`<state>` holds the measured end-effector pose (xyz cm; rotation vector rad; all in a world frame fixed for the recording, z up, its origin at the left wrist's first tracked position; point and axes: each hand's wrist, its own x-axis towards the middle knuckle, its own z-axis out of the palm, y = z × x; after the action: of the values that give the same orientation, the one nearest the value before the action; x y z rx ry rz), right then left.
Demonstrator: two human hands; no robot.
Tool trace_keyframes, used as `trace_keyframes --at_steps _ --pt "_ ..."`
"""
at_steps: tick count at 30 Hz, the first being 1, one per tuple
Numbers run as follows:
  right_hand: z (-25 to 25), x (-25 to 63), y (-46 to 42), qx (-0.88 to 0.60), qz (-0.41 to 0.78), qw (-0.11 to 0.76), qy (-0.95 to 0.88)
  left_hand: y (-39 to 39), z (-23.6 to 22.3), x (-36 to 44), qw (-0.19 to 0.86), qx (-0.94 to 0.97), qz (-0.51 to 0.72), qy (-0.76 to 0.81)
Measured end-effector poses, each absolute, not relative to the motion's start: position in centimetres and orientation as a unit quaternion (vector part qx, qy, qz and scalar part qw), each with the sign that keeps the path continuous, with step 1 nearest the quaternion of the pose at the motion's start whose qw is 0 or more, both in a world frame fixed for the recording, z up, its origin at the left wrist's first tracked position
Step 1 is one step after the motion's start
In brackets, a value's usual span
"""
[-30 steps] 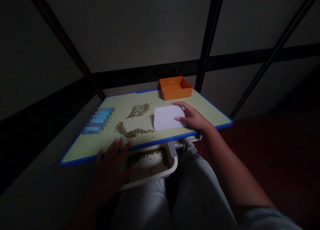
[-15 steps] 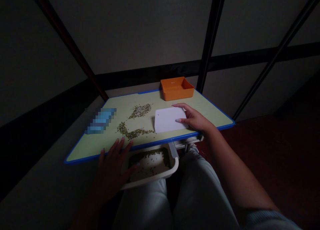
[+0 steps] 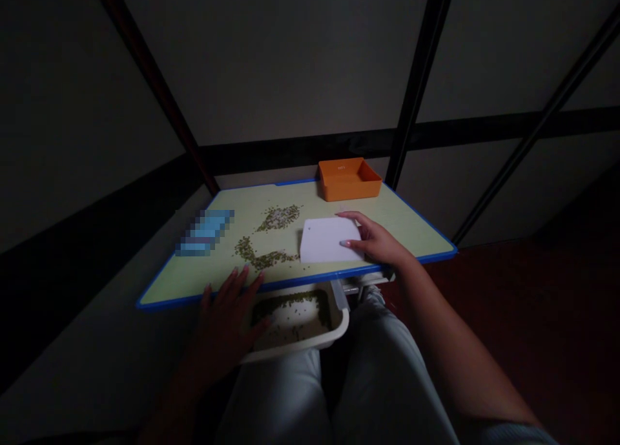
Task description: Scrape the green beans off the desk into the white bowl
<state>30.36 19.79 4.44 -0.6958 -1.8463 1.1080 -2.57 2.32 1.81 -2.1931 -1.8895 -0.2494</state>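
My right hand (image 3: 380, 240) grips a white plastic scraper (image 3: 325, 241) by its right end, thumb on the near face and fingers behind. The scraper stands tilted on the pale green table (image 3: 411, 228), just right of a curved trail of small greenish seeds (image 3: 266, 260). Farther back lies a second seed pile (image 3: 281, 217) with paler bits in it. My left hand (image 3: 225, 319) is open, fingers spread, with its fingertips at the table's front edge near the trail. Below that edge, a cream tub (image 3: 345, 321) above my lap holds more seeds, mostly along its far and side walls.
An orange open bin (image 3: 351, 189) stands at the back of the table, near the wall. On the left side lies a blue, pixelated flat object (image 3: 207, 230). A raised blue rim (image 3: 290, 283) borders the tabletop. Dark-framed wall panels (image 3: 300, 64) rise behind.
My view has shifted slightly, so the table and its things appear a little lower and farther right. Both hands keep nearly the same pose, and the seed piles look much the same.
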Motion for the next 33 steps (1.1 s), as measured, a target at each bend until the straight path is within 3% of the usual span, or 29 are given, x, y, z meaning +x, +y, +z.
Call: trace_keyframes --at_steps 9,33 --pt "4.4 29.5 19.3 -0.279 0.498 0.407 -0.713 2.1 2.5 -2.1 0.115 -0.749 -0.074 -0.648" --pt "3.1 26.6 18.6 -0.285 0.45 0.407 -0.742 2.1 1.7 -2.1 0.128 -0.749 -0.078 -0.646"
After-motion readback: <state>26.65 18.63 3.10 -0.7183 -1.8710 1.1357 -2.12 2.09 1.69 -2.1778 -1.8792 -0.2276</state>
